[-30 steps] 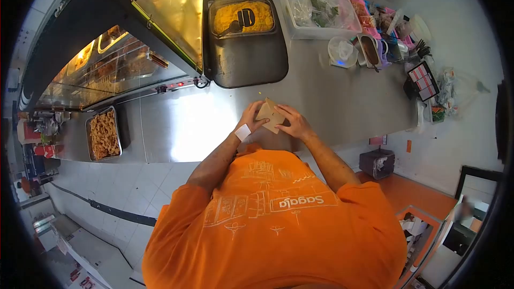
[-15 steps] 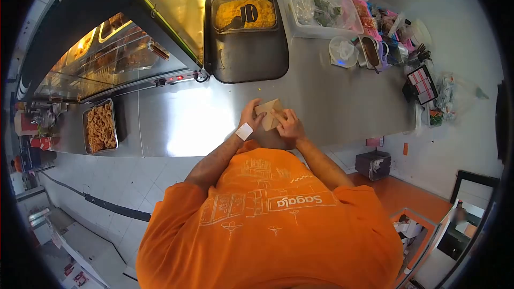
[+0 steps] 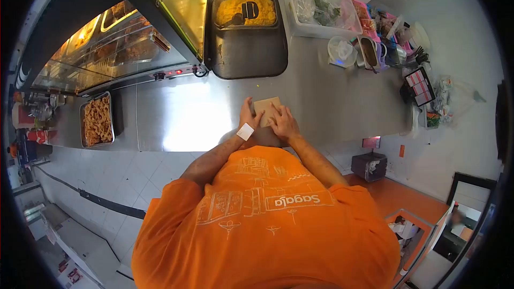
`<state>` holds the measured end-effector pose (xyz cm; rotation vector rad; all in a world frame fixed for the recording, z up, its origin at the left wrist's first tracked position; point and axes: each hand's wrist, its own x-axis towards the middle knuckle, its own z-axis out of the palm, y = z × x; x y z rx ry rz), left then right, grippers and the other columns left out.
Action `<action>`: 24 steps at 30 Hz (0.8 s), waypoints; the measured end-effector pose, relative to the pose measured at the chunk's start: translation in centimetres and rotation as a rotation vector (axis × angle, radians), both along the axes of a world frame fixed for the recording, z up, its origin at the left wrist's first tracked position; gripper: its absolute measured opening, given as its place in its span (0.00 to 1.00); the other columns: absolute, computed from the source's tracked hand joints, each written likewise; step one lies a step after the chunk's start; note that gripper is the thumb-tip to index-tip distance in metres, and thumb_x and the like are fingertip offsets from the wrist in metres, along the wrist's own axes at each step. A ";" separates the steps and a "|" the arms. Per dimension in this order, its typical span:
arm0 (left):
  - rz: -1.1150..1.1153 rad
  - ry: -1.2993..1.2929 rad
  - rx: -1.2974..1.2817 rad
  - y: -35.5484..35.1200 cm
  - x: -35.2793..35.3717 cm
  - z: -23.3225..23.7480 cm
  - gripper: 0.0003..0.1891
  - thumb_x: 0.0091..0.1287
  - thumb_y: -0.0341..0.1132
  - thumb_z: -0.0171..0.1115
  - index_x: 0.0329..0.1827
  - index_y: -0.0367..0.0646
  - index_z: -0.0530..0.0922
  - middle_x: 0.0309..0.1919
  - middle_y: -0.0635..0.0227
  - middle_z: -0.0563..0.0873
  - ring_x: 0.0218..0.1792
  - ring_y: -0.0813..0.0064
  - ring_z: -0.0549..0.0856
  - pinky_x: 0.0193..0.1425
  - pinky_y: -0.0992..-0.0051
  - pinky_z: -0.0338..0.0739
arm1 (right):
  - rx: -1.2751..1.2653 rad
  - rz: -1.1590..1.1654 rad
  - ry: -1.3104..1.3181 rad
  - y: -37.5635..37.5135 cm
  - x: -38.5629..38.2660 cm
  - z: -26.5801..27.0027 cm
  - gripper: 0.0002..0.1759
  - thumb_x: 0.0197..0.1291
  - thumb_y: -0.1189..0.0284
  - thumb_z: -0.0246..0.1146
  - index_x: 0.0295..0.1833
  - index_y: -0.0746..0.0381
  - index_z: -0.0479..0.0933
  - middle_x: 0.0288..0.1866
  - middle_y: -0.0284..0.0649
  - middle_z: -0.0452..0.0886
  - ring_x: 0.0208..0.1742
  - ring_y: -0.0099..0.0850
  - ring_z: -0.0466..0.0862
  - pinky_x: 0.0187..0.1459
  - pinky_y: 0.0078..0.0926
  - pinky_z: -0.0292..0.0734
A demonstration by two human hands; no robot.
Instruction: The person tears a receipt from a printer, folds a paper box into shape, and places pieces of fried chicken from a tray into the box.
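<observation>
Counter [image 3: 342,101]: bare steel, running across the middle of the frame. Its near edge passes just below my hands. Open steel lies to the left of the hands, as far as the tray of fried food [image 3: 97,120] at the left of the frame. A wider bare stretch lies to the right, up to the counter's right end.

Upper centre: a dark bin of yellow food [image 3: 246,10] with a black scoop in it, well apart from my hands. Upper left: the glass display case [image 3: 107,48], its front edge slanting down to the counter. Upper right: a clear tub [image 3: 321,13] and a crowd of small containers [image 3: 375,43].

Writing: my orange shirt [image 3: 267,246] carries a white print with a word that looks like "Sagala", seen upside down. A small black stand with red and white labels [image 3: 420,84] sits at the right end of the counter; its text is too small to read.

Brown card [image 3: 266,106]: lies flat on the counter at mid-frame, just in from the near edge.

Left hand [image 3: 247,119]: fingers closed narrowly on the card's left edge. A white plaster [image 3: 245,131] is on the wrist, and the forearm angles in from the lower left.

Right hand [image 3: 284,123]: laid on the card's lower right part, fingers pointing up the frame and pressed on top. I cannot tell whether the thumb hooks under the edge. The two hands are just beside each other, elbows out.
</observation>
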<state>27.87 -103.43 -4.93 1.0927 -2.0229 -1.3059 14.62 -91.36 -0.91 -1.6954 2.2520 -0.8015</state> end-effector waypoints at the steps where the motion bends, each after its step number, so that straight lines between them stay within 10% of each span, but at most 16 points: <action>1: 0.007 0.019 0.020 -0.4 -0.1 0.9 0.34 0.58 0.31 0.72 0.67 0.41 0.66 0.61 0.44 0.73 0.59 0.45 0.77 0.62 0.59 0.75 | 0.042 -0.017 -0.070 0.0 0.1 -0.5 0.24 0.64 0.71 0.59 0.66 0.61 0.74 0.50 0.46 0.72 0.48 0.45 0.77 0.51 0.39 0.77; 7: -0.312 -0.029 -0.169 -2.4 0.7 3.1 0.20 0.58 0.34 0.71 0.51 0.35 0.76 0.58 0.47 0.76 0.56 0.48 0.79 0.60 0.60 0.77 | 0.183 -0.298 -0.623 -0.2 0.3 0.8 0.23 0.57 0.66 0.70 0.59 0.55 0.79 0.51 0.47 0.72 0.50 0.42 0.78 0.52 0.33 0.76; 14: -0.361 -0.114 -0.377 -0.7 0.4 4.5 0.16 0.58 0.34 0.68 0.45 0.32 0.79 0.58 0.53 0.78 0.55 0.49 0.80 0.60 0.62 0.77 | 0.164 -0.044 -0.535 -1.3 -4.5 -1.4 0.19 0.53 0.61 0.74 0.47 0.56 0.77 0.55 0.44 0.72 0.63 0.44 0.69 0.66 0.43 0.65; 24: -0.164 0.060 0.165 -1.1 0.5 0.6 0.07 0.59 0.29 0.69 0.35 0.34 0.86 0.57 0.58 0.80 0.55 0.60 0.82 0.63 0.68 0.75 | 0.127 -0.122 -0.672 -2.3 -2.7 -3.0 0.15 0.51 0.63 0.75 0.38 0.62 0.83 0.61 0.46 0.72 0.63 0.43 0.74 0.64 0.37 0.70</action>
